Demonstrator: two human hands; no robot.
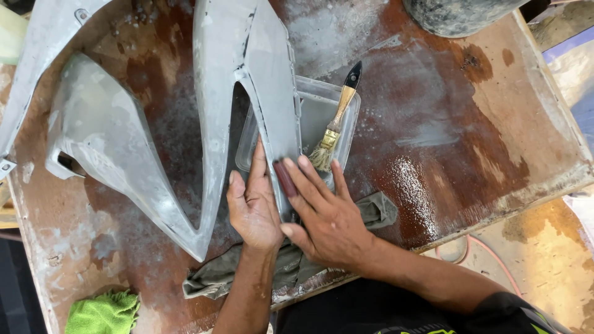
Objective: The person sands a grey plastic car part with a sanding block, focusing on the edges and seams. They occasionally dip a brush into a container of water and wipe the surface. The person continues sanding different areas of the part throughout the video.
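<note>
My counter point(470, 142) is a worn wooden board, rust-brown and stained, dusted with pale grey powder and wet in one glistening patch near its right side. Its edges are chipped and caked in grey. Below its right corner I see a sandy, mottled concrete floor point(544, 260) with a thin pink hose point(489, 247) curling across it. The light is even and bright.

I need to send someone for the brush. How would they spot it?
On the stained brown board, find the clear plastic tray beside the grey panel. The brush leans in it, just above the right hand: wooden handle, black tip, pale bristles.
</note>
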